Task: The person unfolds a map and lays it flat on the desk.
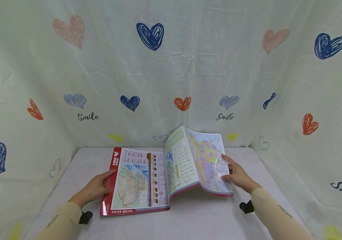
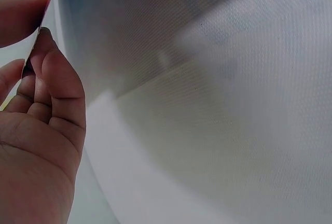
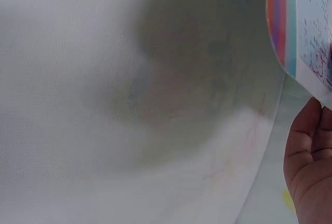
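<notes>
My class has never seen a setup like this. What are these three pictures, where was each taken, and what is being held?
There is no machine here, only a person's bare hands. The wide picture comes from a camera worn on the head, looking forward and down. The two close pictures come from cameras on the left and right wrists. At the white-covered table is an open, glossy paper map booklet with a red left margin. The left hand grips its red edge; the right hand grips the opposite edge.

head: near side, high, facing far and down over table (image 1: 200,221) | left wrist: close, along left hand (image 2: 46,120) to fingertips | right wrist: likewise, right hand (image 3: 314,164) | head shares both hands
</notes>
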Demonstrator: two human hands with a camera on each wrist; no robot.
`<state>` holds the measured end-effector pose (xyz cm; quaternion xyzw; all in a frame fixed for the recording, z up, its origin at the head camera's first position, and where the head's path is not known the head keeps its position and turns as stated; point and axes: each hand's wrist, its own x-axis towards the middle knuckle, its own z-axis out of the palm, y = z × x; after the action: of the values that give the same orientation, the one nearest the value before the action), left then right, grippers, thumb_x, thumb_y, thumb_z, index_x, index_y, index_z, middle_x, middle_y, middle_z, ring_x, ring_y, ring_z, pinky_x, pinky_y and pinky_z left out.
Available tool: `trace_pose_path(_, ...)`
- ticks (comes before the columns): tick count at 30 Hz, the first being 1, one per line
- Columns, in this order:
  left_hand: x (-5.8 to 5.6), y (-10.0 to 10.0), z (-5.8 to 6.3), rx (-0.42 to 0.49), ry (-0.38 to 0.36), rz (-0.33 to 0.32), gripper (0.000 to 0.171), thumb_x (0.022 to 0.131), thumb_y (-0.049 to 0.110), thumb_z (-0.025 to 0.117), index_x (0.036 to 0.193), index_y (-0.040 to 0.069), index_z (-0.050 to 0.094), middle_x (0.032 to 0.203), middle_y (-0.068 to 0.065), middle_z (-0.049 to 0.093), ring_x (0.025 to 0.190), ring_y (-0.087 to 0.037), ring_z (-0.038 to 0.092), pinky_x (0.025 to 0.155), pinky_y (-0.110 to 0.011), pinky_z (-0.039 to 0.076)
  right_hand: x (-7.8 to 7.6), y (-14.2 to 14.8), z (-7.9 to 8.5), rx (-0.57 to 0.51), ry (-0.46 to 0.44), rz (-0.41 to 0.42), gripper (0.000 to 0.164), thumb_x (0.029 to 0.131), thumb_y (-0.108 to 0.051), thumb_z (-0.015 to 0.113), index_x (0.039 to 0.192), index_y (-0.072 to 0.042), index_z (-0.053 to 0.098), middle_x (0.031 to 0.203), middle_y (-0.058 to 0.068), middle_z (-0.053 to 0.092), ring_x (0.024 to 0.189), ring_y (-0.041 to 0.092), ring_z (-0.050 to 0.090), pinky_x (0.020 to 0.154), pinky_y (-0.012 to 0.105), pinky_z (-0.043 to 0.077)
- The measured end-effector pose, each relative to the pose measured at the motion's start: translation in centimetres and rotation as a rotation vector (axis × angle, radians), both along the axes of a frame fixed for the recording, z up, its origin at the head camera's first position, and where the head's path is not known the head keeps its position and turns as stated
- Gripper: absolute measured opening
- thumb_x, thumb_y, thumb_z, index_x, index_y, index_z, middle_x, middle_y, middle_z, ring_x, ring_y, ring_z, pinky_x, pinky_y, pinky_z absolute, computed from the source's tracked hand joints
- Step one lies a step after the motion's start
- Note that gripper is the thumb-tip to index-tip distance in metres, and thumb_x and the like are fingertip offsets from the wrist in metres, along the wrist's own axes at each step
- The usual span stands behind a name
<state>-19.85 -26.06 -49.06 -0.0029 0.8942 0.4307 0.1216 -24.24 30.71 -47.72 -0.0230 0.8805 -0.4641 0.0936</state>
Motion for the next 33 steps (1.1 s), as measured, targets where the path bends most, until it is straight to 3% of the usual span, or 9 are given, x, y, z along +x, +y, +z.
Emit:
trace_pose_path(16, -0.1, -0.3, 0.2, -0.039, 0.020, -0.006, 0.084, 0.078, -0.003, 0.075, 0.152, -0.001, 0.035, 0.115, -0.019, 0.056, 0.094, -0.029, 0.053, 0.071, -0.037, 0.057, 0.0, 0.6, 0.0, 0.018, -0.032, -0.026, 0.098, 0.084, -0.003, 0.078, 0.160, -0.017, 0.019, 0.114, 0.010, 0.066, 0.096, 0.023, 0.059, 0.095, 0.047, 0.048)
trace_pose_path(33, 0.0, -0.7, 0.4, -0.050, 0.013, 0.000, 0.086, 0.078, -0.001, 0.076, 0.153, 0.000, 0.035, 0.113, -0.018, 0.056, 0.093, -0.028, 0.054, 0.071, -0.037, 0.057, 0.1, 1.2, 0.2, 0.019, -0.034, -0.037, 0.099, 0.083, -0.001, 0.077, 0.160, -0.016, 0.018, 0.117, 0.015, 0.065, 0.097, 0.025, 0.058, 0.089, 0.041, 0.049)
